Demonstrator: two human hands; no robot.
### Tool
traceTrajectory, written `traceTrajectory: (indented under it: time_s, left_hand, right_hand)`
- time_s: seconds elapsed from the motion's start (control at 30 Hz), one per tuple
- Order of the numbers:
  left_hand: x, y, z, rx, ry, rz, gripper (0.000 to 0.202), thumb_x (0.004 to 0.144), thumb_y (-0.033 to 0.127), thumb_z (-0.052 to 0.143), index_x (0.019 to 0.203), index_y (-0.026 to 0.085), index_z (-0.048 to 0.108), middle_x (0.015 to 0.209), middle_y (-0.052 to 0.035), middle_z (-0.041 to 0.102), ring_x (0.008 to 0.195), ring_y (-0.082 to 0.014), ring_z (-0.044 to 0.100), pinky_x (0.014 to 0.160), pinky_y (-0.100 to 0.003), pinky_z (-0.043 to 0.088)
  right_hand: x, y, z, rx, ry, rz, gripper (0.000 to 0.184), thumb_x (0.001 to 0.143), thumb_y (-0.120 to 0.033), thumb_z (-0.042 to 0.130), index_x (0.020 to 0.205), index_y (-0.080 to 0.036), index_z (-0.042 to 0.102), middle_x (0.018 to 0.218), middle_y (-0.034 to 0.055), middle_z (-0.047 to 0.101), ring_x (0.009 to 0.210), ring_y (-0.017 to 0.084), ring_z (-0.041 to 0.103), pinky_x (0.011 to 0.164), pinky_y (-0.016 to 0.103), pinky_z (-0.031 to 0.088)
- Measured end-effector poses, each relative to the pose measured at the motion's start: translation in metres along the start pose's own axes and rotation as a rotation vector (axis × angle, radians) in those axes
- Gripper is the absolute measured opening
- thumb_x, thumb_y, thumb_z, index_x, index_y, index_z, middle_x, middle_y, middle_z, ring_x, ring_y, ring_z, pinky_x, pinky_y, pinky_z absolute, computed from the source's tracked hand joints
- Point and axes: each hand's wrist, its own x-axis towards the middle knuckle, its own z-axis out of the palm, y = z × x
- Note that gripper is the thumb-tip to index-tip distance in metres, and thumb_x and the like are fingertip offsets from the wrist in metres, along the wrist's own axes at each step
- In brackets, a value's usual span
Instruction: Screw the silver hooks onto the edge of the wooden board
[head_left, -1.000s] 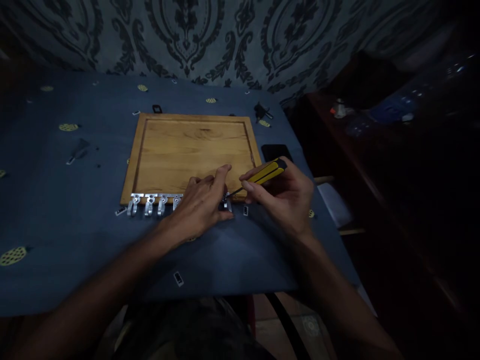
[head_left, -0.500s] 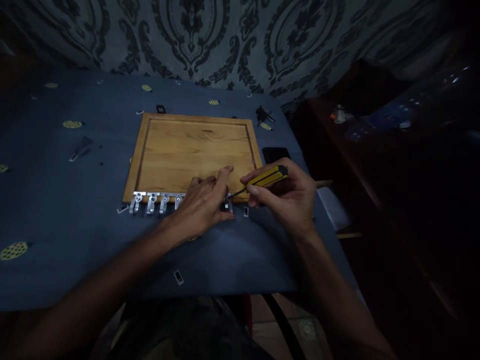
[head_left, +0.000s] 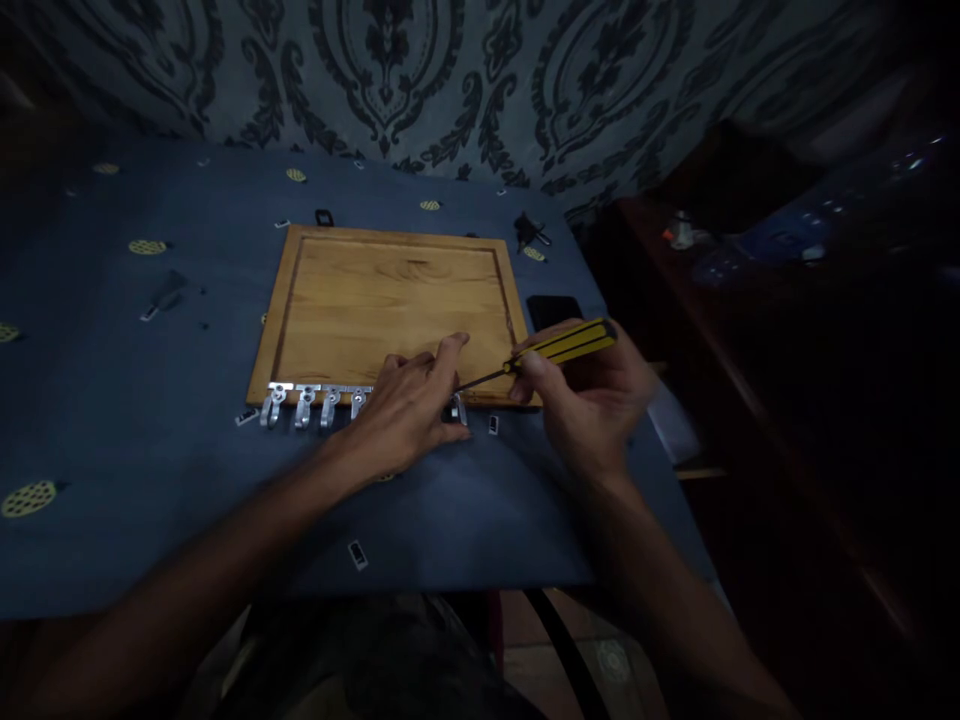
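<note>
A shallow wooden panel with a raised frame (head_left: 397, 290) lies flat on the cloth-covered table. Along its near edge runs a silvery metal hook rail (head_left: 319, 388) with several hooks hanging over the side. My left hand (head_left: 409, 405) rests across the right part of the rail and holds it against the panel, thumb below the edge and fingers above; it hides several hooks. In my right hand (head_left: 592, 400) is a yellow and black screwdriver (head_left: 570, 345). Its thin shaft slants down left to the rail beside my left fingers, where the tip is hidden.
The blue patterned tablecloth (head_left: 150, 400) covers the table. Beyond the panel are a small black square piece (head_left: 324, 217) and a dark object (head_left: 531, 232). A black flat item (head_left: 555, 310) lies right of the panel. A dark reddish surface (head_left: 675, 260) with a clear plastic bottle (head_left: 795, 235) stands farther right.
My right hand has drawn back to the right with the screwdriver, exposing more of its shaft and tilting it flatter. My left hand stays in place on the rail.
</note>
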Motion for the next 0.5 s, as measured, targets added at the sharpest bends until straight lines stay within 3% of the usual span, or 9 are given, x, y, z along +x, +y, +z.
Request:
traceTrajectory:
  time_s: [0.1,0.27,0.5]
  left_hand:
    - [0.0004,-0.0017,0.0011,-0.006,0.006,0.013,0.092,0.078,0.022,0.084,0.147,0.017,0.024,0.118,-0.0119,0.069,0.121,-0.0314,0.062,0.102,-0.047,0.041]
    - [0.001,-0.0043,0.0038,0.002,0.022,0.008,0.091,0.078,0.024,0.083,0.148,0.018,0.024,0.117,-0.0115,0.069,0.121,-0.0323,0.062,0.102,-0.049,0.041]
    - [0.0021,-0.002,0.0015,-0.007,-0.005,0.004,0.091,0.079,0.022,0.083,0.148,0.017,0.024,0.117,-0.0114,0.069,0.12,-0.0326,0.063,0.102,-0.049,0.041]
  right_hand:
    - [0.001,0.0018,-0.0015,-0.036,0.041,-0.024,0.038,0.076,-0.049,0.082,0.068,-0.023,0.056,0.062,-0.0052,0.058,0.041,0.008,0.055,0.038,0.024,0.049]
    - [0.001,0.0035,-0.0027,-0.056,-0.026,0.034,0.038,0.076,-0.05,0.082,0.071,-0.022,0.057,0.068,-0.0053,0.058,0.044,0.008,0.057,0.039,0.023,0.05]
    - [-0.0014,0.0074,-0.0026,-0.089,-0.071,0.047,0.021,0.079,-0.032,0.081,0.077,-0.023,0.062,0.068,-0.0061,0.058,0.047,0.007,0.056,0.043,0.022,0.052]
